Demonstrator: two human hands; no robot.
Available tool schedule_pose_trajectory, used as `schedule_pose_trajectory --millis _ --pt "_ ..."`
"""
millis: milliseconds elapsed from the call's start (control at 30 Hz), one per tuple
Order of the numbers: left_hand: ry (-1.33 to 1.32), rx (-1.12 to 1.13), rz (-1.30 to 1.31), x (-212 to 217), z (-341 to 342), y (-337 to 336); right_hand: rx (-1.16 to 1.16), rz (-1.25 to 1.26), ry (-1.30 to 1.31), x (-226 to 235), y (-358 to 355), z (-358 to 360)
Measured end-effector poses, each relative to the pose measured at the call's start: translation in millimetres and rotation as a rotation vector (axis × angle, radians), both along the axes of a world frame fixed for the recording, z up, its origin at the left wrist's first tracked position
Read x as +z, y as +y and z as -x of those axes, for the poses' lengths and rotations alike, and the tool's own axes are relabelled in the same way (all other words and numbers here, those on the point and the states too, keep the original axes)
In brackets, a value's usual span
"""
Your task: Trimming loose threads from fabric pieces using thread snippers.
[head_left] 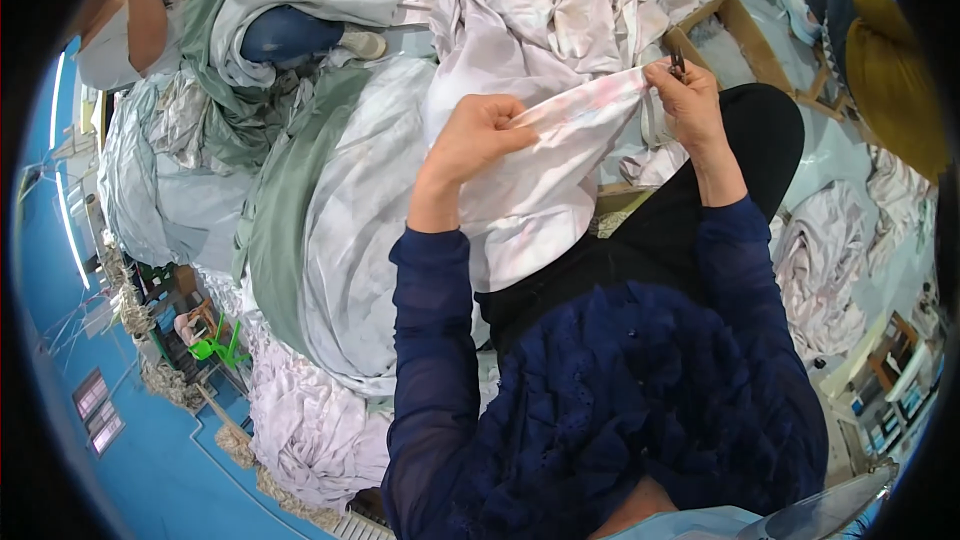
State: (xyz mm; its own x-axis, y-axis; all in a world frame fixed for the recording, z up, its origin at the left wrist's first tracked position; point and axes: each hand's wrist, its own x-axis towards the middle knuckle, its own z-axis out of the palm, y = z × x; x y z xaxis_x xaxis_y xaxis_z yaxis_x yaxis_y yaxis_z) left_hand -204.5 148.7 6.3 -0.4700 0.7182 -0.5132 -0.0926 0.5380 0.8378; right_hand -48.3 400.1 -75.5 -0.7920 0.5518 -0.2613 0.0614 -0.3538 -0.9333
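One left hand (475,145), one right hand (690,105); one patterned cloth (570,155) between them, one small dark tool (677,63). One green chair (204,349) and one window (97,413) toward eight o'clock, two tube lights (72,230) near nine; surrounding fabrics (360,210) overlap uncountably.

Downward head view, rim somewhat unclear

The cloth (560,185) spans between the left fingers (497,108) and right fingers (664,78); a fabric heap (560,15) lies beyond, a fabric pile (365,210) left (a wooden frame (757,43) right).
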Motion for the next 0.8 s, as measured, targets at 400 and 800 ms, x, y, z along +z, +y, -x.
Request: schedule_pose_trajectory --millis 400,800 --pt "0.111 0.117 0.218 17 18 -59 0.004 0.055 -0.026 2 12 -9" --pt "0.098 0.305 0.03 21 15 -99 0.066 0.029 -0.012 3 4 13"
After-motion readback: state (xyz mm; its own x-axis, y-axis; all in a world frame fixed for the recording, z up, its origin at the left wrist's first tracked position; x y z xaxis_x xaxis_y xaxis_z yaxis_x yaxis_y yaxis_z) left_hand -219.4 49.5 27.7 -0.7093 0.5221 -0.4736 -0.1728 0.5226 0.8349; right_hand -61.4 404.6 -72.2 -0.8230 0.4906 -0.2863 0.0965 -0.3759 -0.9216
